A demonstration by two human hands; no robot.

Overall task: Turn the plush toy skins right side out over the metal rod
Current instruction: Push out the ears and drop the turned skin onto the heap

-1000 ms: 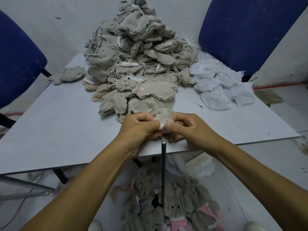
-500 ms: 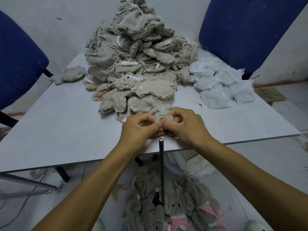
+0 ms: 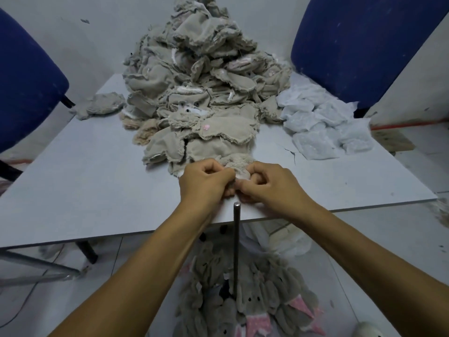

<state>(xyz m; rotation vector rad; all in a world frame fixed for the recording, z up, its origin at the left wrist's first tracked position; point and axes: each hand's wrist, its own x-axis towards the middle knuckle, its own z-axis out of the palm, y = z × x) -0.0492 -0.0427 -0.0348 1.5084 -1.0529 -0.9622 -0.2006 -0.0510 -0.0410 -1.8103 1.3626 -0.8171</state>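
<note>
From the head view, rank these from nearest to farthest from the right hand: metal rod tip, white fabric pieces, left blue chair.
1. Metal rod tip: just below the right hand, at the table edge.
2. White fabric pieces: farther back on the right.
3. Left blue chair: far left, beyond the table.

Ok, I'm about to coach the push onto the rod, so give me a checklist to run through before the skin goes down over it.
1. Both hands hold the skin: ok. The left hand and right hand pinch the plush skin between them.
2. Rod tip free: ok. The top of the metal rod is bare, nothing on it.
3. Skin lined up over the rod: not ok. It sits beyond the tip, above the table.
4. Opening of the skin found: cannot tell, the fingers hide it.
5. Rod upright: ok, as far as this view shows.
6. Supply at hand: ok. The pile of unturned skins lies just behind.
</note>
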